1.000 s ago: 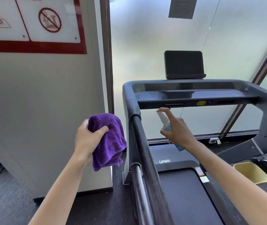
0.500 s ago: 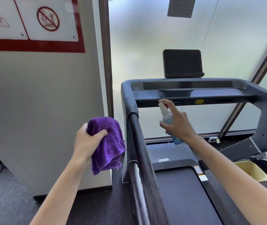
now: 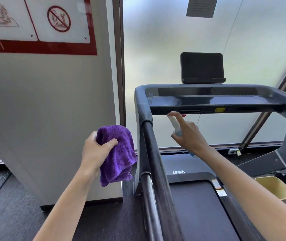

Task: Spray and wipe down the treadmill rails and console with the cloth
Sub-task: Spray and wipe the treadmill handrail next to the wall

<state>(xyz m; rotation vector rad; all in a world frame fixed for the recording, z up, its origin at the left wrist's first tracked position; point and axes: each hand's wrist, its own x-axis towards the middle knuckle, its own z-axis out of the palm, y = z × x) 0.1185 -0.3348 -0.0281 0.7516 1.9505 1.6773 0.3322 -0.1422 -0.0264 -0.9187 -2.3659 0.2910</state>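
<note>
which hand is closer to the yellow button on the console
Right. The right hand, gripping the spray bottle, is just below and left of the yellow button. The left hand holds the purple cloth farther left, outside the rail.

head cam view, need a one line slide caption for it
Right hand aims spray bottle at treadmill console; left hand grips purple cloth.

"UMA" stands on the treadmill's motor cover (image 3: 178, 172); the wall sign's (image 3: 58, 19) other print seems illegible.
</note>
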